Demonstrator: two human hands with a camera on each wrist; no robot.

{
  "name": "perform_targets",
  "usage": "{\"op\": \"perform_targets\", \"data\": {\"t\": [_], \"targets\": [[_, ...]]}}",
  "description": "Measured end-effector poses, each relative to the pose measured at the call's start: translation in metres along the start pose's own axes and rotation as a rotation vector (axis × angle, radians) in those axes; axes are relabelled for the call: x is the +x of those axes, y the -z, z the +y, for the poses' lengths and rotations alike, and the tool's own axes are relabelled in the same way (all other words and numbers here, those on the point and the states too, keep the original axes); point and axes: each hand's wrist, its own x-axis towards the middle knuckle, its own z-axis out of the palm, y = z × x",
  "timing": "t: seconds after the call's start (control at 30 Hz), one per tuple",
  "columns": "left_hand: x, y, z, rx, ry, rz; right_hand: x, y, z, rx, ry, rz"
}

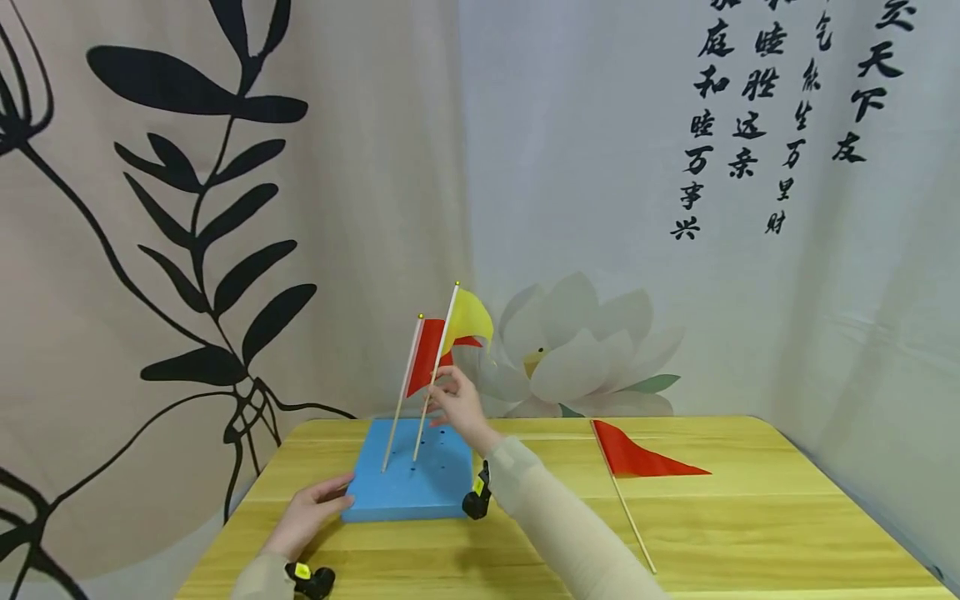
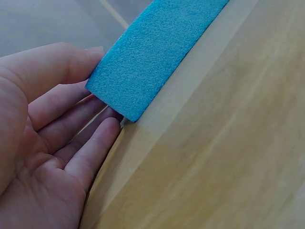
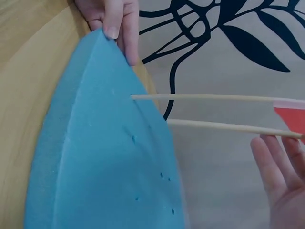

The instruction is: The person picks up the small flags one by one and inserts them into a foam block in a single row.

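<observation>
A blue foam block (image 1: pixel 438 492) with small holes in its top lies on the table. My left hand (image 1: pixel 307 512) holds its near left corner, thumb at the top edge and fingers against the side. A red flag (image 1: pixel 424 358) on a wooden stick stands in the block near its left edge, tilted slightly right. My right hand (image 1: pixel 456 404) pinches the stick of a yellow flag (image 1: pixel 468 318) above the block. In the right wrist view the fingers (image 3: pixel 264 160) lie along a stick (image 3: pixel 209 125) whose lower end meets the block's edge.
Another red flag (image 1: pixel 645 454) lies on the wooden table (image 1: pixel 750 533) to the right, its stick pointing toward the near edge. Behind the table hangs a curtain (image 1: pixel 375 208) printed with dark leaves, a lotus and writing. Small black cameras (image 1: pixel 311 581) are worn on both wrists.
</observation>
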Motion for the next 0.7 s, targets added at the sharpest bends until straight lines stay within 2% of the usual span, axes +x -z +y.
{"op": "perform_targets", "data": {"t": [0.3,0.7], "targets": [[-0.002,-0.002,0.000,-0.007,0.024,0.008,-0.003,-0.004,0.012,-0.051,-0.022,-0.009],[-0.002,-0.002,0.001,-0.006,0.020,0.008,-0.003,-0.011,0.028,-0.120,0.003,0.012]]}}
